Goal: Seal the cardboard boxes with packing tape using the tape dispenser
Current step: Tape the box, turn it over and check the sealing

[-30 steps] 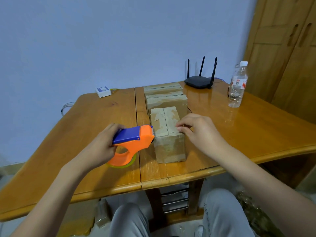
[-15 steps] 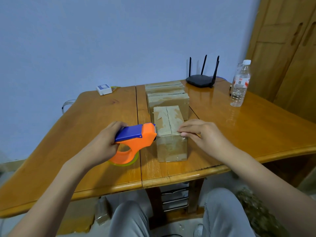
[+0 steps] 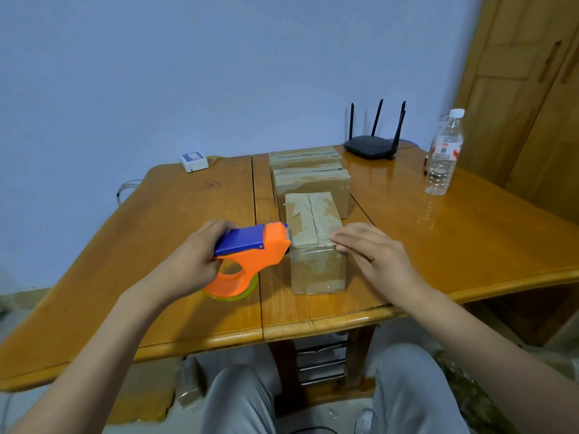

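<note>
From the head view, a wooden desk (image 3: 188, 233) carries three cardboard boxes in a row running away from the person. The near box (image 3: 316, 245) stands just in from the front edge, its top seam running away from the viewer and covered in worn tape. Behind it sit the middle box (image 3: 313, 183) and the far box (image 3: 304, 153), close together.

The left hand (image 3: 191, 261) grips the orange and blue dispenser (image 3: 247, 255), fingers wrapped round its handle; the dispenser's front end touches the upper left edge of the near box. A yellowish tape roll (image 3: 233, 296) shows under the dispenser's orange ring.

The right hand (image 3: 372, 255) lies flat with straight fingers (image 3: 341, 239) pressing on the near right top edge of the near box, holding nothing.

At the back of the desk stand a black router (image 3: 371, 145) with upright antennas, a clear bottle (image 3: 443, 155) to its right, and a small white device (image 3: 193, 160) at the back left. The person's grey-trousered knees show below the desk edge.
</note>
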`<move>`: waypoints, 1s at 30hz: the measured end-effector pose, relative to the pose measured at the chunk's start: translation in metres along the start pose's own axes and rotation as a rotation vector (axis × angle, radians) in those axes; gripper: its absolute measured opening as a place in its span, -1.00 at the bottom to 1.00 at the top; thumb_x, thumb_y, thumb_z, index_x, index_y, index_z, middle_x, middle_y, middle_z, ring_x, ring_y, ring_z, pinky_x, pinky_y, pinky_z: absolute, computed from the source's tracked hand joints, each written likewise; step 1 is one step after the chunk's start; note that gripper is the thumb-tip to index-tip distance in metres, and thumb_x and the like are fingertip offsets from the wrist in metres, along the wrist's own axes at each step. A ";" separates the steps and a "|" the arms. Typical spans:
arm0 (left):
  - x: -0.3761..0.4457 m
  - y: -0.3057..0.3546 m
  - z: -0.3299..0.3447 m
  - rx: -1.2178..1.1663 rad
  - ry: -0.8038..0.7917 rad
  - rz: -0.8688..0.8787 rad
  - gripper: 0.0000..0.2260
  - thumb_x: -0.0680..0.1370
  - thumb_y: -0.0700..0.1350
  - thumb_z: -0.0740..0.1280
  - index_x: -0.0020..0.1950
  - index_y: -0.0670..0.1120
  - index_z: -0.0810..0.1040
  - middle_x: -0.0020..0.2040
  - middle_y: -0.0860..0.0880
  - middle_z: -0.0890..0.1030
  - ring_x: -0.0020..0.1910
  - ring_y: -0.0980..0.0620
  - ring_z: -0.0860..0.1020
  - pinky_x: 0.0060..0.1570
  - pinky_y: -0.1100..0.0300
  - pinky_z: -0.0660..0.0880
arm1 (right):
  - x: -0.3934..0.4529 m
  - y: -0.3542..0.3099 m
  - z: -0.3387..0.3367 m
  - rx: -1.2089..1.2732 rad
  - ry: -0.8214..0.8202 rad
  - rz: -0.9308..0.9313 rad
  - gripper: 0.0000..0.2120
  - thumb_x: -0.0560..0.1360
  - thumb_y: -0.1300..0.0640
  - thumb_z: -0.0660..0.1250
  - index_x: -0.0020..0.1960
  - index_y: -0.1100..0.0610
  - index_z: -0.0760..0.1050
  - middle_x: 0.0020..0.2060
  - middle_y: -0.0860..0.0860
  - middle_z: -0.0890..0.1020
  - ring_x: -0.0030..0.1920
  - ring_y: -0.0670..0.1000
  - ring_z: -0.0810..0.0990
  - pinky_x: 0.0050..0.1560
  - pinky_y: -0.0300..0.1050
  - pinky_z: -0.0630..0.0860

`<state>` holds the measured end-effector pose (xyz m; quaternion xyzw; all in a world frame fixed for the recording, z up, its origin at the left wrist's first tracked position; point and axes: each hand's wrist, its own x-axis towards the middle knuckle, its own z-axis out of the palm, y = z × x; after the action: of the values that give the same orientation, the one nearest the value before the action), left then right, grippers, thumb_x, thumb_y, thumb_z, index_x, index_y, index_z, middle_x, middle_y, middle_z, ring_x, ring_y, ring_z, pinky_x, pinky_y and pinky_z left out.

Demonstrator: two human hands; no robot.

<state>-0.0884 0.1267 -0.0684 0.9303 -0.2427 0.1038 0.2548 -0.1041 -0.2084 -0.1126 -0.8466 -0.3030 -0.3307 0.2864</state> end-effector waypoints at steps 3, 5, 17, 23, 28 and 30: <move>0.000 0.004 -0.001 0.007 -0.007 0.004 -0.54 0.48 -0.38 0.35 0.21 0.12 0.41 0.08 0.13 0.49 0.00 0.16 0.51 -0.08 0.31 0.41 | 0.003 -0.002 -0.002 0.000 0.004 -0.022 -0.77 0.55 0.19 0.38 0.16 0.23 0.67 0.07 0.06 0.70 0.14 0.02 0.61 0.29 -0.19 0.50; 0.001 0.005 -0.003 0.009 -0.010 0.009 -0.53 0.47 -0.39 0.33 0.20 0.11 0.41 0.08 0.10 0.49 0.00 0.15 0.50 -0.07 0.30 0.41 | 0.005 -0.005 -0.007 0.004 0.014 0.005 -0.77 0.57 0.19 0.36 0.17 0.21 0.67 0.08 0.03 0.70 0.16 -0.02 0.61 0.28 -0.16 0.51; -0.001 0.004 -0.004 0.002 -0.010 -0.001 -0.52 0.46 -0.41 0.32 0.21 0.09 0.41 0.09 0.05 0.50 0.01 0.13 0.50 -0.08 0.30 0.40 | -0.003 -0.036 0.002 0.265 0.304 0.669 -0.95 0.48 0.16 0.51 -0.06 0.06 0.71 -0.23 -0.14 0.70 -0.17 -0.19 0.68 -0.11 -0.32 0.61; -0.001 0.005 -0.004 0.007 -0.009 -0.005 -0.51 0.46 -0.42 0.30 0.20 0.10 0.40 0.09 0.05 0.50 0.01 0.12 0.51 -0.05 0.27 0.43 | -0.008 -0.041 0.002 0.221 0.288 0.722 -0.93 0.50 0.09 0.48 -0.07 -0.08 0.68 -0.21 -0.28 0.65 -0.12 -0.29 0.62 -0.11 -0.46 0.49; 0.001 0.005 -0.002 0.008 -0.007 0.003 -0.52 0.47 -0.40 0.31 0.21 0.10 0.39 0.09 0.06 0.49 0.00 0.13 0.50 -0.08 0.34 0.39 | -0.015 -0.041 0.005 0.217 0.281 0.739 -0.94 0.52 0.09 0.46 -0.03 -0.06 0.69 -0.18 -0.30 0.64 -0.10 -0.32 0.61 -0.14 -0.51 0.43; 0.002 0.004 -0.002 0.007 -0.008 -0.003 -0.52 0.48 -0.39 0.32 0.22 0.10 0.40 0.09 0.06 0.50 0.01 0.13 0.51 -0.07 0.33 0.40 | -0.017 -0.042 0.009 0.245 0.290 0.743 -0.95 0.50 0.07 0.48 -0.09 -0.07 0.67 -0.20 -0.27 0.67 -0.10 -0.30 0.61 -0.15 -0.47 0.46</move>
<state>-0.0890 0.1241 -0.0649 0.9319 -0.2420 0.1006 0.2506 -0.1403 -0.1807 -0.1190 -0.8027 0.0293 -0.2822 0.5246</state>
